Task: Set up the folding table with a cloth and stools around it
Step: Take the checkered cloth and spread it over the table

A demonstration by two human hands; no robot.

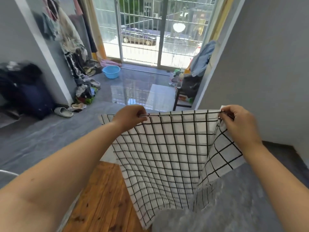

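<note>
One wooden bench (103,198) shows its planked top nearest, at 7 o'clock. Over its right part hangs the white, black-checked cloth (167,156), held up in the air and spread between two hands. The left hand (128,117), near centre, has its grip pinched on the cloth's top edge. The right hand (237,121), at 3 o'clock, has its grip pinched on the top corner. Farther off, a grey slipper (63,112) lies on the floor at 9 o'clock, and a blue basin (111,71) sits at 11 o'clock before the barred glass door (150,30).
</note>
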